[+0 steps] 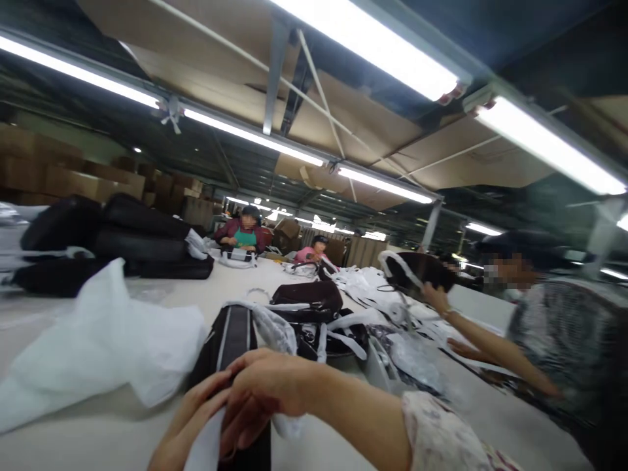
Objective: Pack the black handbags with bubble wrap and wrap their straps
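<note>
A black bag (pixel 235 330) with a grey stripe stands on the pale table in front of me, its wrapped white handle (pixel 277 327) on the right side. My right hand (pixel 275 383) reaches across the bag from the right, its fingers bent over the near part. At the lower left, my left hand (pixel 196 415) lies against the bag with its fingers touching the right hand. A white strip (pixel 209 441) runs between the hands. What the fingertips hold is hidden.
White wrapping sheet (pixel 112 340) lies left, with stacked black bags (pixel 147 235) behind. Dark bags (pixel 307 297) with wrapped straps sit ahead. At right, a person's hand (pixel 436 297) touches a black bag (pixel 422 268). Two people sit at the table's far end.
</note>
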The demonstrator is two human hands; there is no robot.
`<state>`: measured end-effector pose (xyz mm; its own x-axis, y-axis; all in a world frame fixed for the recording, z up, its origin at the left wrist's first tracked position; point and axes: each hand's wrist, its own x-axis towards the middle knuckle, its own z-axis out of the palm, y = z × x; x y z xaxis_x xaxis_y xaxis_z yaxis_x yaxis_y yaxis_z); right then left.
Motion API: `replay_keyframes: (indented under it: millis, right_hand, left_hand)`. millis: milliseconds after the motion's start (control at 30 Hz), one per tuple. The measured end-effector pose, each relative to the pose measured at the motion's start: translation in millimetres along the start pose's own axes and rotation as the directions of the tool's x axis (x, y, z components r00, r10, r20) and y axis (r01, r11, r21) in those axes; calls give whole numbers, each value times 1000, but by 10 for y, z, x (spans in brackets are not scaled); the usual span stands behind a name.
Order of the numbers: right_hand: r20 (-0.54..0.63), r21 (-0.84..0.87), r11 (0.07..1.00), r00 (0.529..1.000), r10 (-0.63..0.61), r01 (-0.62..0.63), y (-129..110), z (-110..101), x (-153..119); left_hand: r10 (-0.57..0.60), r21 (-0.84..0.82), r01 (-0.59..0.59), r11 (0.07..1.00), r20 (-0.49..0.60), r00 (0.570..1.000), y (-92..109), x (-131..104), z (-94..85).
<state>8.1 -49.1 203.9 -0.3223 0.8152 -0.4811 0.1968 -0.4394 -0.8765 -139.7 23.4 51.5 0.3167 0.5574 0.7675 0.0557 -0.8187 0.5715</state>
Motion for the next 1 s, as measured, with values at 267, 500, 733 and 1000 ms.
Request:
replay_keyframes:
  millis: [267,500,733,1000]
  right_hand:
    - [114,17,996,989,-91,90,-142,-164,256]
    - [210,-62,965,949,-237,255,-121,-182,409]
    - [126,-285,926,968,-219,247,-160,-226,237]
    - [308,-869,149,753,-582,471,-111,-468,16]
  left_hand:
    - [-19,-208,3,978,-77,997,308,211,-148]
    - [23,-187,-40,981,-92,995,120,124,-172]
    - [51,120,-34,992,-147,988,92,175,156]
    - [-47,45,63,997,-304,951,-11,281,346]
